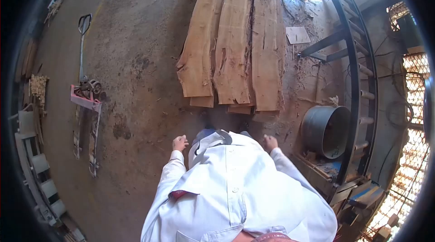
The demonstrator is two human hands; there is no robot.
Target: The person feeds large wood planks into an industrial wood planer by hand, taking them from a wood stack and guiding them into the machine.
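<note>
My left hand (180, 143) hangs beside my body with its fingers loosely curled and nothing visible in them. On the other side, my right hand (270, 143) is also curled in and seems to hold nothing. Neither hand touches the wood. In front of my feet lies a stack of long rough-edged wooden planks (233, 56), with three wide boards side by side on top. Their near ends are uneven, and lower boards stick out slightly beneath them.
A pallet jack (86, 99) stands on the concrete floor (136, 61) at left. At right are a roller conveyor frame (353, 38), a large metal drum (317, 129) on its side and wood offcuts (367, 195). A pale flat sheet (297, 35) lies beside the planks.
</note>
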